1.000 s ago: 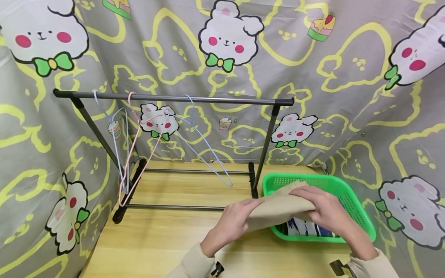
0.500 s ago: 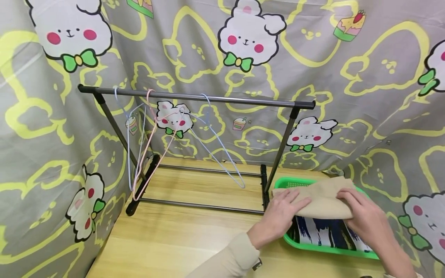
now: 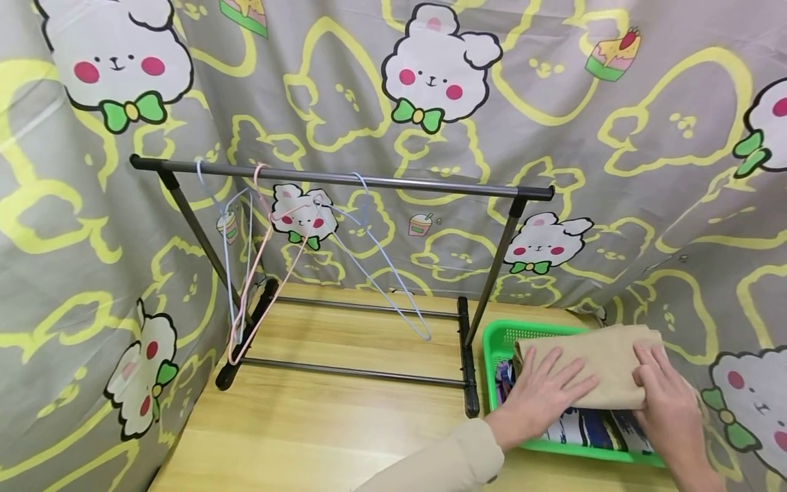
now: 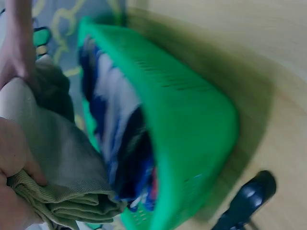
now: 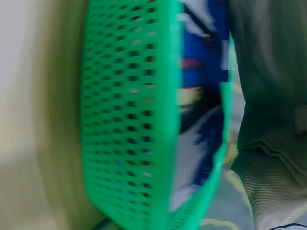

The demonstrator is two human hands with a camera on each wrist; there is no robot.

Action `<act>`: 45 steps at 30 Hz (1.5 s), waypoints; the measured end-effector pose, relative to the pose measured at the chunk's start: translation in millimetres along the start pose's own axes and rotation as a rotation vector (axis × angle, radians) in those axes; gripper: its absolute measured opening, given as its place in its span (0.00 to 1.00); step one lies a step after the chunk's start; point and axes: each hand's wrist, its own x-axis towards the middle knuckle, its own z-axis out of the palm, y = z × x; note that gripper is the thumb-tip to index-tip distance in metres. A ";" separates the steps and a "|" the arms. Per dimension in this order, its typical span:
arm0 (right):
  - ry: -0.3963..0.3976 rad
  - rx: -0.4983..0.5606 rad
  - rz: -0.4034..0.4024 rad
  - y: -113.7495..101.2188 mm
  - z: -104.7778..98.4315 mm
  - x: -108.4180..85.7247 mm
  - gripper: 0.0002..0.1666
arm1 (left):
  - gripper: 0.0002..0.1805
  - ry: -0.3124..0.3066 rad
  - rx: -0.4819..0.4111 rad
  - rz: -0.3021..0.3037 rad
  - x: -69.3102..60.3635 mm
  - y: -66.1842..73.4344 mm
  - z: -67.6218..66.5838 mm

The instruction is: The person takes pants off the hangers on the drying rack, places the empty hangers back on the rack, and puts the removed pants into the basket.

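A folded beige garment (image 3: 596,365) lies level over the right part of the green basket (image 3: 547,447), above the patterned clothes (image 3: 590,427) inside it. My left hand (image 3: 544,396) rests on top of its left part, fingers spread and nearly straight. At the garment's right edge my right hand (image 3: 667,403) grips it with bent fingers; the thumb is hidden. In the left wrist view the garment's layered folds (image 4: 72,206) show under my left hand (image 4: 19,158). The right wrist view shows the garment (image 5: 273,96) beside the basket (image 5: 129,120), with a gap between them.
A dark metal clothes rack (image 3: 344,179) stands on the wooden table (image 3: 344,437), left of the basket. From its bar hang a blue hanger (image 3: 229,260), a pink hanger (image 3: 252,287) and another blue hanger (image 3: 393,266). A patterned curtain (image 3: 369,89) encloses the back and sides.
Both hands have moved right with the beige garment, from the basket's left side to over it. The garment lies flatter now, and the left hand's fingers have spread on top.
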 end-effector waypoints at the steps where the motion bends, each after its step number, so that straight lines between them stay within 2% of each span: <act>1: 0.002 0.003 -0.005 0.2 3.6 -3.6 0.18 | 0.54 -0.009 0.006 -0.001 -1.5 1.7 4.1; 3: -0.014 0.015 -0.008 0.7 9.2 -10.8 0.15 | 0.53 -0.019 0.014 0.002 -5.3 4.2 10.9; 6: -0.100 0.038 -0.005 1.1 11.5 -18.9 0.05 | 0.51 -0.049 0.002 0.010 -11.8 7.4 17.9; 10: -0.288 0.063 0.040 -0.4 6.8 -21.5 0.28 | 0.52 -0.119 -0.037 0.024 -18.4 10.6 23.8; 12: -0.417 0.065 0.089 -3.6 1.4 -19.7 0.40 | 0.54 -0.161 -0.045 0.026 -19.1 11.7 26.2; 15: -0.606 0.087 0.164 -10.5 -9.3 -16.6 0.57 | 0.51 -0.212 -0.055 0.032 -19.9 13.3 29.0; 17: -0.702 0.100 0.234 -16.4 -14.4 -13.9 0.58 | 0.43 -0.227 -0.073 0.028 -21.5 13.3 31.2; 18: -0.719 0.113 0.264 -19.0 -16.0 -12.6 0.53 | 0.39 -0.224 -0.085 0.026 -22.4 13.1 31.9; 21: -0.682 0.124 0.311 -24.8 -15.4 -9.0 0.35 | 0.33 -0.175 -0.106 0.023 -24.9 10.6 33.3; 23: -0.652 0.099 0.317 -26.9 -11.5 -9.2 0.31 | 0.33 -0.148 -0.107 0.018 -25.8 8.9 34.1; 25: -0.673 0.062 0.325 -29.0 -6.9 -11.5 0.33 | 0.33 -0.141 -0.104 0.006 -26.5 7.8 36.1; 28: -0.762 0.013 0.351 -32.0 1.5 -16.3 0.39 | 0.34 -0.181 -0.112 -0.024 -26.7 7.6 39.8; 34: -0.852 0.036 0.404 -33.4 11.6 -18.2 0.41 | 0.33 -0.226 -0.096 -0.048 -24.6 5.4 40.8; 40: -0.881 0.034 0.422 -34.3 12.9 -20.4 0.41 | 0.35 -0.239 -0.136 -0.025 -26.8 2.9 40.7; 45: -0.880 0.035 0.433 -36.6 10.2 -20.0 0.42 | 0.33 -0.191 -0.156 -0.002 -29.8 1.2 45.0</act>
